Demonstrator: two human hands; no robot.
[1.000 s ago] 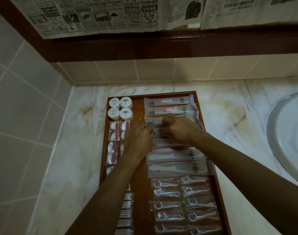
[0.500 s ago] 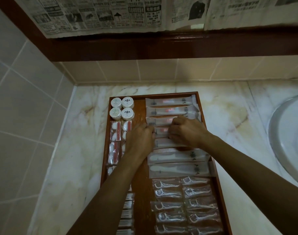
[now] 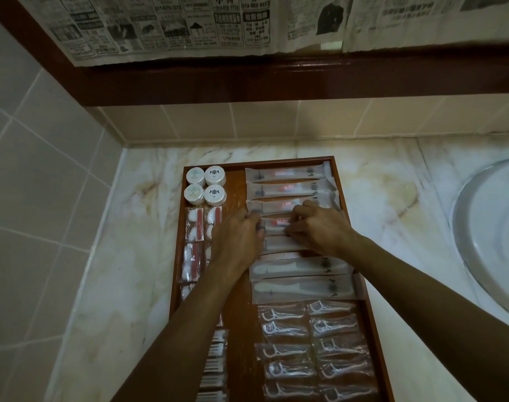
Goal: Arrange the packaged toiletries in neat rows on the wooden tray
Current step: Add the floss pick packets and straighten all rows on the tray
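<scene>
A wooden tray lies on the marble counter and holds packaged toiletries. Long toothbrush packets are stacked in a row down its right side. My left hand and my right hand both pinch the ends of one toothbrush packet in the middle of that row. Two comb packets lie below it, then several floss-pick packets. Round white soap tins sit at the tray's far left corner, with cotton-swab packets below them, partly hidden by my left arm.
A white sink basin sits at the right of the marble counter. Tiled walls close the left and back. A dark wooden frame with newspaper over it runs above the back wall.
Both hands have stayed on the middle toothbrush packet, with the right hand's fingers curling in more tightly and shifting slightly right. Other packets have not moved.
</scene>
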